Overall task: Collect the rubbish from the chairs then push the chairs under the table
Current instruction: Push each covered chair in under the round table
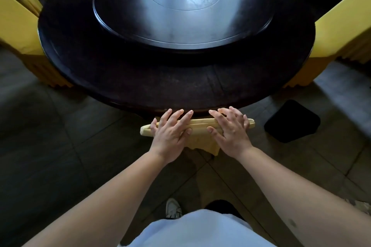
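Observation:
A yellow-covered chair [200, 123] stands right at the near edge of the round dark table [160, 84]; only the top of its backrest shows, the seat is hidden under the table. My left hand [170, 132] and my right hand [230, 132] both lie on the top of the backrest with straight, spread fingers, pressing on it side by side. No rubbish shows on this chair.
Two more yellow-covered chairs stand at the table, one at the left [18, 30] and one at the right [341, 32]. A grey turntable [180, 30] fills the table's middle. A black bin [292, 121] sits on the tiled floor to the right.

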